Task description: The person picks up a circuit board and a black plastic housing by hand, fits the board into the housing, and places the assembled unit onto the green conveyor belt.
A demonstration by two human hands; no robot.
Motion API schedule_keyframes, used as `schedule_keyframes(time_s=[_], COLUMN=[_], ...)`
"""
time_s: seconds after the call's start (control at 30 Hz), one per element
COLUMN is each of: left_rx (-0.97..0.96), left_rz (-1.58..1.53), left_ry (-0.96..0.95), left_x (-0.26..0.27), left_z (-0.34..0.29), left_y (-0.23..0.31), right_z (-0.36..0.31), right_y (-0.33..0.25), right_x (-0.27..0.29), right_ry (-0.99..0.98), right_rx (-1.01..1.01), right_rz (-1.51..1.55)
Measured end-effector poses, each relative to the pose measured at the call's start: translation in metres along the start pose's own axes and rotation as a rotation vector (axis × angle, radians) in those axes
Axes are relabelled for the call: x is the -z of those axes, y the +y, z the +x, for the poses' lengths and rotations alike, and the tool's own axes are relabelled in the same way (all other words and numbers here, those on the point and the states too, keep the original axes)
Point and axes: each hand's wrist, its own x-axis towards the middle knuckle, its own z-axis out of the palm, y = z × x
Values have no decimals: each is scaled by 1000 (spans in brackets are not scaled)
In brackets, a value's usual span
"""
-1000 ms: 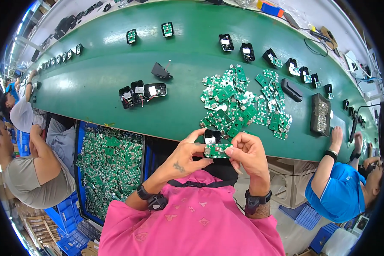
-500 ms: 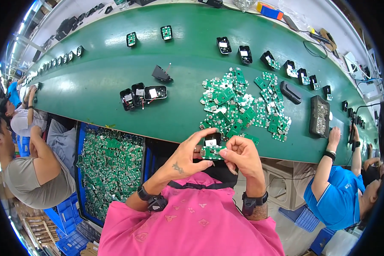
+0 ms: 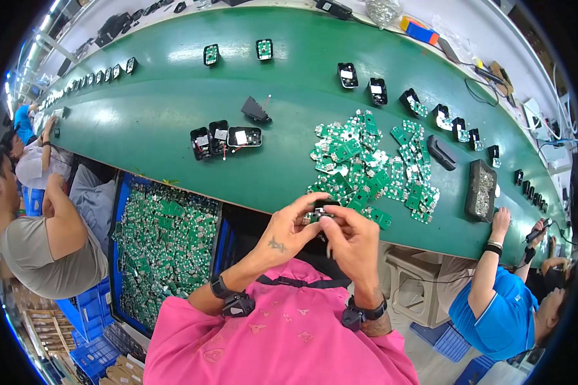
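Observation:
In front of my chest, at the near edge of the table, my left hand (image 3: pixel 284 232) is closed around a small black plastic case (image 3: pixel 322 203). My right hand (image 3: pixel 356 240) pinches at the case's opening, its thumb and fingertips over a green circuit board (image 3: pixel 309 219). Most of the board is covered by my fingers, so how far it sits in the case cannot be made out. Just beyond my hands spreads a heap of loose green circuit boards (image 3: pixel 347 151).
Left on the green table (image 3: pixel 160 115) are several open black cases (image 3: pixel 245 136) and a tilted one (image 3: pixel 255 110). A black tray of small metal parts (image 3: pixel 481 192) stands right, near a co-worker in blue (image 3: pixel 499 308). A blue-rimmed bin of boards (image 3: pixel 164 247) is lower left; another person (image 3: pixel 51 244) sits beyond it.
The board, flat and visible between both hands before, is now mostly hidden. My right hand has moved left and closed in over the case. The view has shifted slightly.

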Motion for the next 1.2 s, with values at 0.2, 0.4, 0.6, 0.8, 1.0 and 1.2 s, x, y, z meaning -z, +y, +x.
schedule_keyframes(time_s=[0.2,0.4,0.6,0.8,1.0,1.2], left_rx=[-63,-210,-441,-488,-392,-460], left_rz=[-19,28,265,364,67,68], left_ry=[30,179,292,271,241,253], left_x=[0,-3,-7,-5,-10,-10], left_z=[-8,-10,-14,-17,-15,-19], left_y=[7,22,50,51,53,59], right_z=[1,-3,1,4,4,0], right_y=[-5,-10,-48,-61,-53,-55], right_x=[-6,-9,4,15,6,8], right_ry=[-87,101,28,-138,-7,27], right_rx=[-116,345,498,506,800,659], right_rz=[83,-190,-480,-496,-526,-499])
